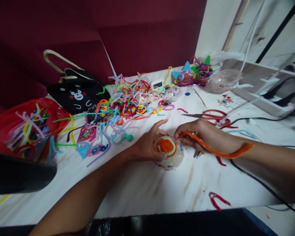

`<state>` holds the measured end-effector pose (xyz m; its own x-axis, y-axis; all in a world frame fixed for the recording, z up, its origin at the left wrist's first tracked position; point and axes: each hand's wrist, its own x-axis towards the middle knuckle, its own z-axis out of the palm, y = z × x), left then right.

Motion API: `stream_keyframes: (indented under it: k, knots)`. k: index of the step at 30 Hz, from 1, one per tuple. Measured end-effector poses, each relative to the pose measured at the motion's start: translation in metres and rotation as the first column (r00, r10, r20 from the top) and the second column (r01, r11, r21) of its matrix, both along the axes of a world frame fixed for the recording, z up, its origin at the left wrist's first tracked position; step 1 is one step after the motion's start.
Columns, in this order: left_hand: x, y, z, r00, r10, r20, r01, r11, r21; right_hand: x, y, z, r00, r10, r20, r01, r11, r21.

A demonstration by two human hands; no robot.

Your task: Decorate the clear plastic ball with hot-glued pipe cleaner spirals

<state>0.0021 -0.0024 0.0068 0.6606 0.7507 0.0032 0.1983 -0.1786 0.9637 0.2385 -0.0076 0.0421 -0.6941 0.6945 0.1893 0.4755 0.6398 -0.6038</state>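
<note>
My left hand curves its thumb and fingers around a clear round plastic ball on the white table. A coiled orange disc ringed with pale green and orange sits on the ball's upper side. Coloured specks mark the ball's lower part. Pinched in my right hand is an orange pipe cleaner, whose long tail drapes back over the wrist. The right fingertips are at the ball's right edge; whether the pipe cleaner's end touches the ball is hidden. A small silver tip of something shows beneath that hand.
Red-handled scissors lie beyond my right hand. A pile of pipe cleaners spreads at the back, and a red bag of more stands left. Two decorated balls sit behind. A black cable and red scrap lie right.
</note>
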Motion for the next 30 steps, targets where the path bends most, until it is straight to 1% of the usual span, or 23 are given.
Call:
stream_keyframes:
  k: [6,10,16,21,25,27,28,30]
  knots:
    - [0.001,0.000,-0.001,0.999,-0.004,0.045,0.007,0.997,-0.076,-0.002,0.018,-0.003,0.998,0.060,0.012,-0.059,0.995,-0.084]
    - [-0.002,0.001,-0.002,0.998,0.004,0.063,0.004,0.993,-0.116,-0.006,0.030,-0.003,0.993,0.121,0.003,-0.118,0.976,-0.183]
    - [-0.009,0.001,0.007,1.000,-0.013,-0.012,0.011,0.985,-0.170,-0.013,0.052,-0.007,0.977,0.215,-0.012,-0.209,0.936,-0.282]
    - [-0.012,0.007,0.011,0.996,-0.029,-0.087,0.021,0.995,-0.101,-0.020,0.065,-0.005,0.963,0.269,-0.002,-0.253,0.903,-0.347]
    - [-0.014,0.012,0.016,0.989,-0.020,-0.147,0.014,0.999,-0.042,-0.023,0.067,0.000,0.959,0.281,0.034,-0.250,0.899,-0.359]
    - [-0.015,0.006,0.020,0.982,0.025,-0.186,-0.025,1.000,0.002,-0.023,0.067,0.003,0.957,0.288,0.044,-0.254,0.899,-0.358]
    - [-0.015,-0.001,0.022,0.976,0.069,-0.208,-0.063,0.997,0.033,-0.023,0.067,0.004,0.955,0.294,0.046,-0.259,0.897,-0.358]
    - [-0.012,-0.019,0.023,0.947,0.207,-0.246,-0.182,0.976,0.123,-0.024,0.067,0.005,0.952,0.304,0.041,-0.270,0.894,-0.357]
